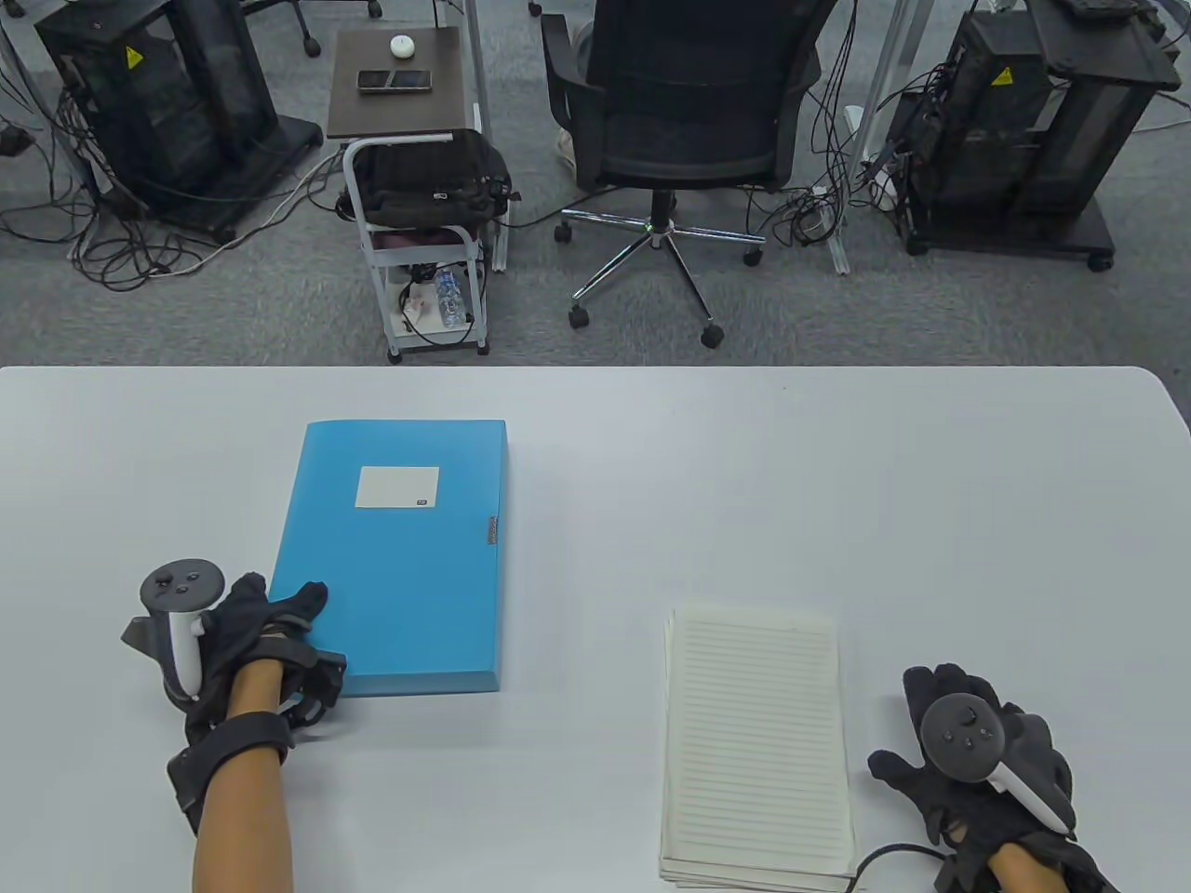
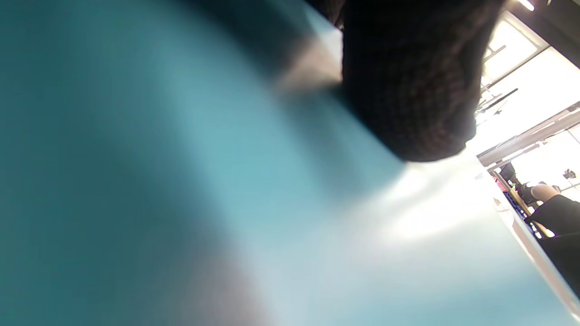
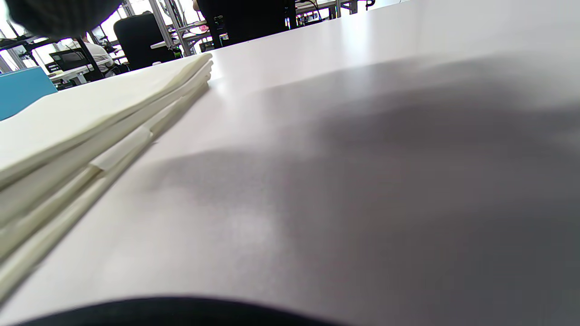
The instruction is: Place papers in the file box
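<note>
Resting at the near left corner of a flat, closed blue plastic file box [image 1: 400,558], the gloved left hand [image 1: 265,633] lays its fingertips on the lid while the thumb side drops beside the box's left edge; whether it truly grips the box cannot be told. The box lies on the left half of the white table [image 1: 744,446], well apart from a neat stack of cream lined papers [image 1: 756,744] on the right near the front edge. The gloved right hand [image 1: 977,763] lies spread and released, fingers flat on the table just beside the stack's right edge, touching no sheet.

The box looks stiff and light, its smooth cover likely slippery under a glove; a small dark clasp [image 1: 491,531] sits midway along its right edge, and that edge seems the place to lift the lid while the other hand steadies the spine side. The papers look thin, floppy and prone to fanning; the right wrist view shows several layers with a loose tab at the side, so they would probably travel best pinched along one long edge with a palm beneath, or slid to the table's rim first.

A white rectangular label [image 1: 397,486] is stuck on the lid; a tiny dark mark in its corner is too small to read. No other writing on the task's things is legible.
</note>
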